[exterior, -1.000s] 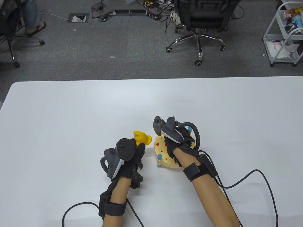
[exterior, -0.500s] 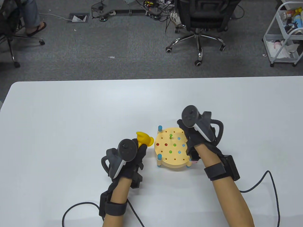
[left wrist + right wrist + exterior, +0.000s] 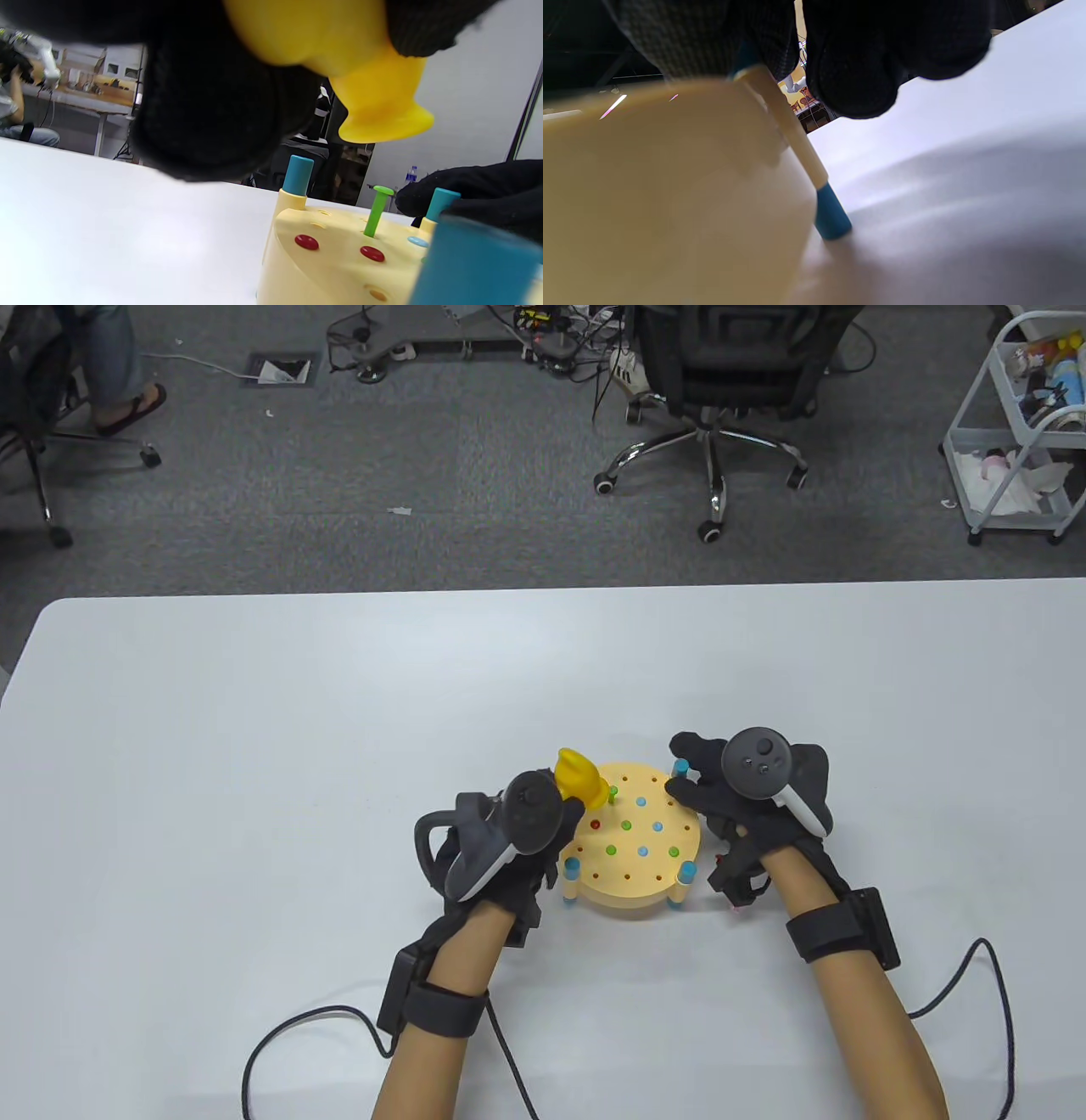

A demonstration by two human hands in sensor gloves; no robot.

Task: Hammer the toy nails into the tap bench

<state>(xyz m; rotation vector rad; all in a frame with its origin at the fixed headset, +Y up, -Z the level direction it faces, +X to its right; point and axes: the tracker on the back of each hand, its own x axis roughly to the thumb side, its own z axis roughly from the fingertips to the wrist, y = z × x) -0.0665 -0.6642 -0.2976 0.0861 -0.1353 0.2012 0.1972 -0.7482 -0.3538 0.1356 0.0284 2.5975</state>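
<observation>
The round yellow tap bench [image 3: 636,865] stands on blue-tipped legs on the white table. Several red, green and blue nails sit flush in its top. One green nail [image 3: 612,793] stands raised near the far left rim. My left hand [image 3: 517,848] grips the yellow toy hammer [image 3: 579,779], its head just above the green nail. In the left wrist view the hammer head [image 3: 373,106] hangs a short way above the green nail [image 3: 375,207]. My right hand [image 3: 730,806] holds the bench's right rim by the far right post [image 3: 680,768]; its fingers [image 3: 861,55] curl over the leg [image 3: 797,140].
The white table [image 3: 254,729] stretches to both sides and beyond the bench. Glove cables [image 3: 976,984] trail off the near edge. Office chairs [image 3: 721,381] and a white cart [image 3: 1018,432] stand on the floor beyond the table.
My right hand moved off the bench top to its right rim, uncovering the nails. My left hand moved right with the hammer, bringing its head over the raised green nail.
</observation>
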